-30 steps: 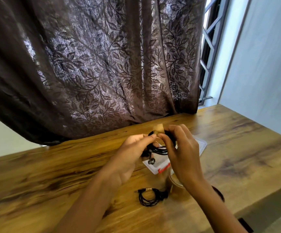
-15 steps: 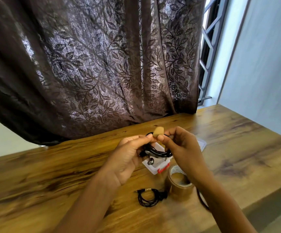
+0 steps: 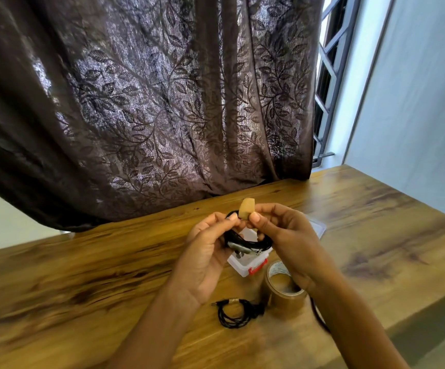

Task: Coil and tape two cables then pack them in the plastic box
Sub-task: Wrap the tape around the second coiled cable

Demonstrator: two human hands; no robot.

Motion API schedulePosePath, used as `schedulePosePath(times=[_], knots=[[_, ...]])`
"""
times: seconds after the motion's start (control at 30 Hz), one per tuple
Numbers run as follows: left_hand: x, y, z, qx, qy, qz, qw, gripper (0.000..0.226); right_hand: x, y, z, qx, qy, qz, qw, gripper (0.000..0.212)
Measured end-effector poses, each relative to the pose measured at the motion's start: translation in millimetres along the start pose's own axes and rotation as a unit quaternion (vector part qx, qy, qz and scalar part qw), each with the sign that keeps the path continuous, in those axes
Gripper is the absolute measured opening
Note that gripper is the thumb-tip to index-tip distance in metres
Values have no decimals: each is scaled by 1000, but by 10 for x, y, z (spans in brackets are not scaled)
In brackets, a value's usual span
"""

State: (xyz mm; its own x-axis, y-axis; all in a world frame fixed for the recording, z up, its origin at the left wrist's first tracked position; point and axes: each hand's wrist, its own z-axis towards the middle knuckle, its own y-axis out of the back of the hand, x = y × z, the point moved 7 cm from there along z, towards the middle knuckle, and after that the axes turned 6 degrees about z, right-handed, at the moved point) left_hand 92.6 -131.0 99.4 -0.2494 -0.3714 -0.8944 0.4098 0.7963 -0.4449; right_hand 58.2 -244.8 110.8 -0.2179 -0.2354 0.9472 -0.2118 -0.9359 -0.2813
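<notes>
Okay, both hands are up over the surface (image 3: 109,275), behind and above the tape roll (image 3: 282,304). The left hand (image 3: 205,251) grips the coiled black cable (image 3: 262,244), thumb and forefinger closed on the top of the loop. The right hand (image 3: 288,241) pinches a strip of brown tape (image 3: 247,211) against that same top part of the coil, other fingers curled behind the loop. The free end of the strip sticks upward. A metal plug hangs at the coil's lower edge.

The plastic box (image 3: 238,266), white with a red latch, sits open just behind-left of the tape roll, directly under the held coil. Its clear lid (image 3: 318,227) lies further behind the roll, partly hidden by the right hand. The second coiled cable (image 3: 256,310), thin and black with a tape band on it, lies flat just left of the roll, nearly touching it. The roll stands on its side-flat face, hole up. A dark leaf-pattern curtain (image 3: 149,102) hangs far behind the roll.
</notes>
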Motion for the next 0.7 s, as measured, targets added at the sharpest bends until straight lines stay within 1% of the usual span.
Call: schedulePosePath(times=[0.07, 0.17, 0.27, 0.33, 0.4, 0.47, 0.5, 0.57, 0.63, 0.7], knots=[[7, -2, 4, 0, 0, -4, 1000, 15, -14, 4, -12, -4, 1, -3, 1000, 17], [-20, -14, 12, 7, -14, 38, 999, 18, 6, 16, -26, -11, 12, 16, 1000, 11], [-58, -3, 9, 10, -16, 82, 996, 16, 28, 21, -42, -15, 18, 18, 1000, 11], [-67, -2, 5, 16, -12, 124, 992, 16, 17, 28, -52, -16, 10, 21, 1000, 15], [-52, -21, -1, 33, 0, 166, 986, 27, -10, 44, -71, -21, -10, 32, 999, 16], [-26, -26, -5, 41, 29, 181, 982, 37, -45, 53, -87, -33, -33, 30, 998, 9], [-11, -27, -6, 41, 48, 177, 982, 37, -59, 59, -93, -42, -40, 28, 998, 6], [-6, -46, -3, 42, 66, 183, 980, 39, -45, 60, -108, -60, -38, 22, 997, 12], [-26, -62, 1, 42, 37, 225, 973, 43, 6, 44, -126, -66, -30, 15, 997, 12], [-41, -88, -17, 41, 11, 258, 965, 37, 55, 15, -149, -60, -25, 5, 998, 6]])
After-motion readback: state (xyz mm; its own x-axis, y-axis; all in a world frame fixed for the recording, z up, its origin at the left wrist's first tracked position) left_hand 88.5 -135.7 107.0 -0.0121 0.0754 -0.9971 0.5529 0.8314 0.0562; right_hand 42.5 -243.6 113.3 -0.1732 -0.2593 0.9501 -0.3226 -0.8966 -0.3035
